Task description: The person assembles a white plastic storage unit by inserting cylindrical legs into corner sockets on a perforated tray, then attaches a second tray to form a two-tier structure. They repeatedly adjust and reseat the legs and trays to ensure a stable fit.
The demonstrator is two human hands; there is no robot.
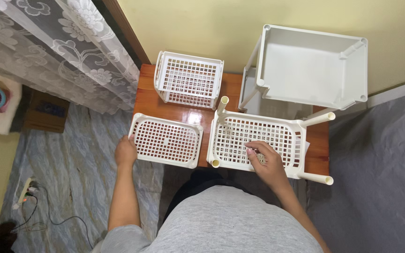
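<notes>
The left hand (125,151) is stretched forward on a nearly straight bare forearm, fingers curled — the knuckles face up. The right hand (267,161) is bent inward at the wrist, its fingers (254,150) pinched together and pointing left.

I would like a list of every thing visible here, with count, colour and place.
lattice baskets: three, white, on the table; right one carries pale tubes
solid shelf unit: one, white, back right
table: one, reddish-brown wood, centre
lace curtain: one, white, upper left
power strip: one, white, floor at left
left hand: on the left edge of the near-left basket
right hand: on the right basket's lattice, fingers curled
</notes>
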